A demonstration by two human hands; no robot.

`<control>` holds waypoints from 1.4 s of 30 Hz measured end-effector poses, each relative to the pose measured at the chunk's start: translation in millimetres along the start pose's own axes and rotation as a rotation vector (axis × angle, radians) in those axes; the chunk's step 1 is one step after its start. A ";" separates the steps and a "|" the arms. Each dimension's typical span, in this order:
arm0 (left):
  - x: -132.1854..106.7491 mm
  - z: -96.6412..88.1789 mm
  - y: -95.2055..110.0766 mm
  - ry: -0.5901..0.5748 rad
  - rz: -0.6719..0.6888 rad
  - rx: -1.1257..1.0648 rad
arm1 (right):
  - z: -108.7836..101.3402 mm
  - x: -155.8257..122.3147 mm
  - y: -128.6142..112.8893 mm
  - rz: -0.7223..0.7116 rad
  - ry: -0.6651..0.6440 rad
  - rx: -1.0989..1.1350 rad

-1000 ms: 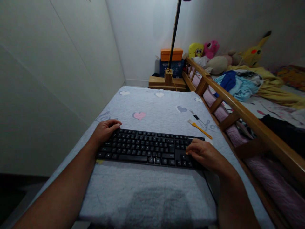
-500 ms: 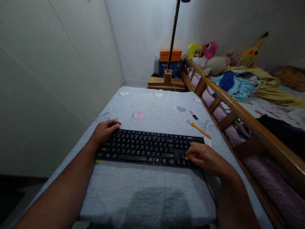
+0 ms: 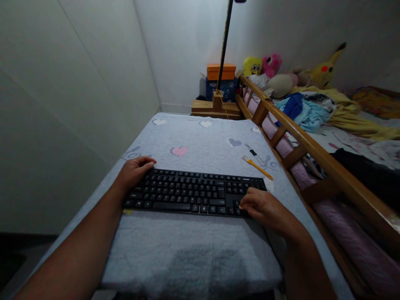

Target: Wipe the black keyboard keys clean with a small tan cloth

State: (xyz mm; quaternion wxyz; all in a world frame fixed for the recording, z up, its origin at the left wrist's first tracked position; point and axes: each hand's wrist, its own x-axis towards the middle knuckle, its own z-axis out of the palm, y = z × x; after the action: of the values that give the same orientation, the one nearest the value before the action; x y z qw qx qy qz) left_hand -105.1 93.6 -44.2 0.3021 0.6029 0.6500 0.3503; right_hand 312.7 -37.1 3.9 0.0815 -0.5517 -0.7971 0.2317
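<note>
A black keyboard (image 3: 193, 192) lies across a light grey blanket with hearts (image 3: 200, 137). My left hand (image 3: 135, 170) grips the keyboard's far left corner, fingers curled over its top edge. My right hand (image 3: 261, 207) holds the keyboard's right end, fingers bent over the number keys and the thumb at the near edge. Both forearms reach in from the bottom of the view.
An orange-handled brush (image 3: 256, 167) and a small black-handled tool (image 3: 255, 153) lie on the blanket beyond the right hand. A wooden rail (image 3: 300, 132) runs along the right, with a cluttered bed and plush toys (image 3: 265, 66) behind. Boxes (image 3: 220, 79) and a black pole (image 3: 224, 41) stand at the far end. A white wall closes the left side.
The view has drifted slightly, so everything sits a little further left and lower. Both hands keep their hold on the keyboard ends.
</note>
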 end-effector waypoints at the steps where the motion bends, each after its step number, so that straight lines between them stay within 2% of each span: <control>1: 0.1 -0.1 0.1 0.000 -0.004 0.006 | 0.0 -0.9 0.2 0.002 0.004 -0.004; 8: 1.6 -0.7 -3.3 -0.001 0.006 0.008 | 7.3 -7.2 5.6 0.028 0.106 -0.021; 12: 0.8 -0.3 -2.0 0.001 -0.010 0.009 | 12.4 -13.8 3.7 0.044 0.119 -0.030; 20: 1.6 -0.8 -3.0 -0.001 -0.015 0.020 | 21.6 -26.2 2.2 0.064 0.193 0.055; 23: 2.0 -0.3 -3.0 0.002 -0.020 0.015 | 15.3 -31.5 -0.2 0.046 0.149 0.088; 27: 1.8 -0.3 -1.0 0.008 -0.011 0.020 | -4.7 -30.9 -2.0 0.032 0.034 0.122; 31: 2.9 -0.7 -2.1 0.000 -0.009 0.030 | -18.1 -10.7 8.8 0.063 0.171 0.070; 33: 3.9 -0.6 -4.1 -0.004 -0.015 0.023 | -17.0 3.8 17.4 0.095 0.284 0.028; 36: 4.9 -0.4 -6.6 -0.002 -0.008 0.018 | -7.5 21.6 28.3 0.114 0.387 -0.007; 42: 4.4 -0.3 -6.2 0.005 -0.017 0.015 | 6.1 25.3 35.7 0.089 0.411 -0.044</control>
State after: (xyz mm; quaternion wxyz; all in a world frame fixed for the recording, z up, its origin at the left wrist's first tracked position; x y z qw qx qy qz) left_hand -109.3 97.8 -48.9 0.2989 0.5988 0.6584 0.3443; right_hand 330.8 -5.5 -21.1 0.2200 -0.6235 -0.7435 0.1003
